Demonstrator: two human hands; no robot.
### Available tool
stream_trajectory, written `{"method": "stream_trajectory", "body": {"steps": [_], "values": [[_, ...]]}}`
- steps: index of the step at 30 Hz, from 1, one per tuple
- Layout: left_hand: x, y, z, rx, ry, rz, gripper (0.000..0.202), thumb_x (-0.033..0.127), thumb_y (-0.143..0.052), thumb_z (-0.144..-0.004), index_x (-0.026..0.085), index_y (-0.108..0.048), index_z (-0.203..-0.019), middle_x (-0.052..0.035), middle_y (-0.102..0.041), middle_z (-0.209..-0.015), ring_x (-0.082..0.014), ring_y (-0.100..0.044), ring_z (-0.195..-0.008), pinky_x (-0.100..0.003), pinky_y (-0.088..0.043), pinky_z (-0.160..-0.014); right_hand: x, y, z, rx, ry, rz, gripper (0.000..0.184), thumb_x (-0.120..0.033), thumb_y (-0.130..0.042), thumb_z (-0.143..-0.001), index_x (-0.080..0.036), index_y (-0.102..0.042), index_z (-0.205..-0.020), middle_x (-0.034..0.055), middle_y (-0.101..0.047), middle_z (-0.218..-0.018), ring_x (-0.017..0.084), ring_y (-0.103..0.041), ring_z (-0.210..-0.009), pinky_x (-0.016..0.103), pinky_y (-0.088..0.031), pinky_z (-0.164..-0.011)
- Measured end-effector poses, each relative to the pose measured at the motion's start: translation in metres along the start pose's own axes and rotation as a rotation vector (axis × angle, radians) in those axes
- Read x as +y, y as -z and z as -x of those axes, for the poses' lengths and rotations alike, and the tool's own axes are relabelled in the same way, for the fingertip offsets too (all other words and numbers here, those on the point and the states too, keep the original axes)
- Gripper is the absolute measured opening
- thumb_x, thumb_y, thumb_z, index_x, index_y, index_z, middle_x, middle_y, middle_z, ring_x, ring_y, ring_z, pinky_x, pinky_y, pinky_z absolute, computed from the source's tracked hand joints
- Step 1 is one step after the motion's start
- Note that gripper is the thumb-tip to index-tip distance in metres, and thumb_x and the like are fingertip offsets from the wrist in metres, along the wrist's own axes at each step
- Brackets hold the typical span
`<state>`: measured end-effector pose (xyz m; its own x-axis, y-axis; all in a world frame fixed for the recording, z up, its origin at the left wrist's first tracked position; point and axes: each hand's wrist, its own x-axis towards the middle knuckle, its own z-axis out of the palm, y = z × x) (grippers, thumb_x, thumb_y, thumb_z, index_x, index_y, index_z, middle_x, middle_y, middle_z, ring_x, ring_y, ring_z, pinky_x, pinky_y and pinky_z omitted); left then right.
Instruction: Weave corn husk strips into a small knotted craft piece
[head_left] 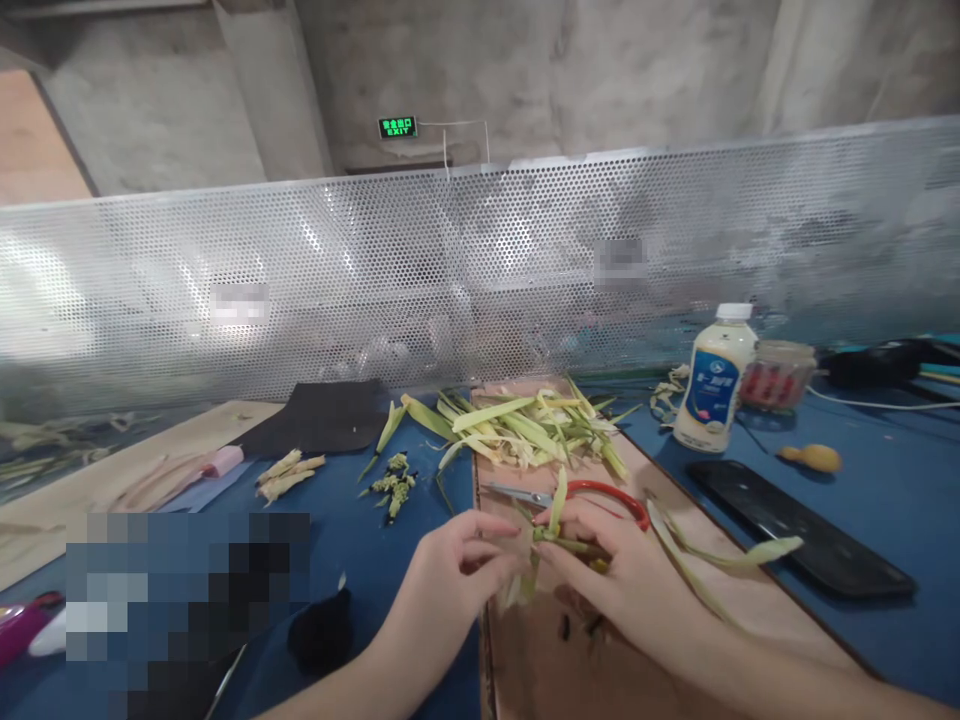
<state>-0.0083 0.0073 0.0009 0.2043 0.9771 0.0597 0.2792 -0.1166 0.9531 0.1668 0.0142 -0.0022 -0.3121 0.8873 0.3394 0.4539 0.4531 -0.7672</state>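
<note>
My right hand (pixel 611 560) pinches a small bundle of green corn husk strips (pixel 559 505) between thumb and fingers, with one pale strip standing upright. Just left of it, my left hand (pixel 469 565) curves toward the bundle, its thumb and index finger apart. A blurred pale strip hangs below its fingertips. Behind both hands lie scissors (pixel 626 498) with red handles, partly hidden by the right hand and the husk. Farther back, a heap of green and yellowish corn husks (pixel 525 425) covers the end of a brown board (pixel 540 670). Loose husk strips (pixel 724 555) lie right of my right hand.
On the right stand a white-capped bottle (pixel 712 385) and a glass jar (pixel 778 375). A black phone (pixel 799 525) and a small yellow gourd-shaped thing (pixel 814 458) lie nearby. Left are black sheet (pixel 319 418), dried husk pieces (pixel 289 475) and a dark bundle (pixel 321 630). A perforated metal screen (pixel 337 270) closes the back.
</note>
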Motion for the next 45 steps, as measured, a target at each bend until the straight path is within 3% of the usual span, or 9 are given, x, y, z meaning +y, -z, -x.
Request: {"method": "stream_trajectory", "body": {"steps": [7, 16, 20, 24, 28, 31, 33, 39, 45], "values": [[0.001, 0.002, 0.0, 0.08, -0.225, -0.325, 0.014, 0.028, -0.061, -0.07, 0.019, -0.07, -0.065, -0.0031, -0.062, -0.068, -0.0153, -0.052, -0.064, -0.024, -0.037, -0.058, -0.01, 0.0, 0.005, 0.014, 0.049, 0.076, 0.009, -0.02, -0.049, -0.081, -0.018, -0.057, -0.077, -0.0009, -0.06, -0.069, 0.013, -0.056, -0.065, 0.023, -0.045, -0.059], [-0.006, -0.001, 0.0, 0.026, -0.138, -0.358, 0.017, 0.029, -0.059, -0.071, 0.015, -0.068, -0.069, -0.0029, -0.062, -0.063, -0.0139, -0.05, -0.058, -0.023, -0.037, -0.055, -0.003, -0.007, 0.007, -0.022, 0.023, 0.074, 0.012, -0.025, -0.048, -0.082, -0.018, -0.057, -0.082, -0.0009, -0.06, -0.07, 0.013, -0.055, -0.064, 0.023, -0.044, -0.057], [-0.009, -0.001, -0.002, -0.026, -0.107, -0.252, 0.021, 0.031, -0.057, -0.072, 0.012, -0.066, -0.069, -0.004, -0.062, -0.064, -0.0142, -0.052, -0.06, -0.023, -0.039, -0.056, -0.005, -0.005, 0.007, -0.021, 0.02, 0.049, 0.01, -0.024, -0.048, -0.082, -0.018, -0.056, -0.083, -0.001, -0.061, -0.073, 0.012, -0.056, -0.067, 0.022, -0.044, -0.06], [-0.01, 0.002, -0.007, -0.079, -0.029, -0.008, 0.018, 0.03, -0.063, -0.069, 0.012, -0.062, -0.07, -0.0023, -0.061, -0.065, -0.0113, -0.052, -0.058, -0.022, -0.04, -0.055, -0.008, -0.003, 0.005, -0.02, 0.028, 0.041, 0.01, -0.023, -0.049, -0.083, -0.018, -0.055, -0.077, -0.0021, -0.059, -0.069, 0.011, -0.055, -0.062, 0.021, -0.042, -0.058], [-0.011, 0.003, -0.007, -0.243, 0.104, 0.313, 0.017, 0.024, -0.068, -0.066, 0.012, -0.058, -0.072, 0.0006, -0.058, -0.06, -0.0074, -0.05, -0.045, -0.021, -0.042, -0.047, -0.009, -0.003, 0.004, -0.006, 0.031, 0.046, 0.008, -0.019, -0.05, -0.08, -0.018, -0.055, -0.074, -0.0024, -0.059, -0.067, 0.011, -0.055, -0.063, 0.02, -0.043, -0.06], [-0.009, 0.002, -0.004, -0.296, 0.17, 0.526, 0.019, 0.017, -0.07, -0.063, 0.012, -0.055, -0.073, -0.0009, -0.061, -0.064, -0.0094, -0.058, -0.055, -0.023, -0.048, -0.057, -0.01, -0.003, 0.004, -0.04, 0.015, -0.037, 0.006, -0.018, -0.049, -0.08, -0.018, -0.054, -0.077, -0.0013, -0.061, -0.074, 0.011, -0.058, -0.069, 0.021, -0.045, -0.065], [-0.008, 0.002, -0.004, -0.277, 0.192, 0.566, 0.02, 0.015, -0.071, -0.063, 0.011, -0.053, -0.071, -0.0013, -0.062, -0.065, -0.01, -0.06, -0.058, -0.023, -0.05, -0.059, -0.012, -0.004, 0.004, -0.049, -0.024, -0.087, 0.006, -0.02, -0.049, -0.081, -0.018, -0.055, -0.079, -0.0013, -0.061, -0.072, 0.011, -0.058, -0.069, 0.021, -0.045, -0.065], [-0.009, 0.005, -0.006, -0.236, 0.181, 0.514, 0.021, 0.015, -0.072, -0.062, 0.011, -0.053, -0.071, -0.0014, -0.063, -0.066, -0.0096, -0.06, -0.06, -0.023, -0.05, -0.061, -0.016, -0.005, 0.003, -0.117, -0.262, -0.221, 0.012, -0.025, -0.049, -0.081, -0.015, -0.051, -0.088, -0.004, -0.054, -0.058, 0.008, -0.049, -0.047, 0.018, -0.042, -0.045], [-0.012, 0.002, -0.007, -0.231, 0.162, 0.433, 0.022, 0.016, -0.072, -0.061, 0.013, -0.051, -0.068, -0.002, -0.063, -0.066, -0.0115, -0.058, -0.06, -0.024, -0.048, -0.057, -0.012, -0.009, 0.005, -0.149, -0.318, -0.272, 0.015, -0.031, -0.045, -0.084, -0.017, -0.051, -0.086, -0.0047, -0.052, -0.056, 0.006, -0.045, -0.042, 0.016, -0.039, -0.039]]}}
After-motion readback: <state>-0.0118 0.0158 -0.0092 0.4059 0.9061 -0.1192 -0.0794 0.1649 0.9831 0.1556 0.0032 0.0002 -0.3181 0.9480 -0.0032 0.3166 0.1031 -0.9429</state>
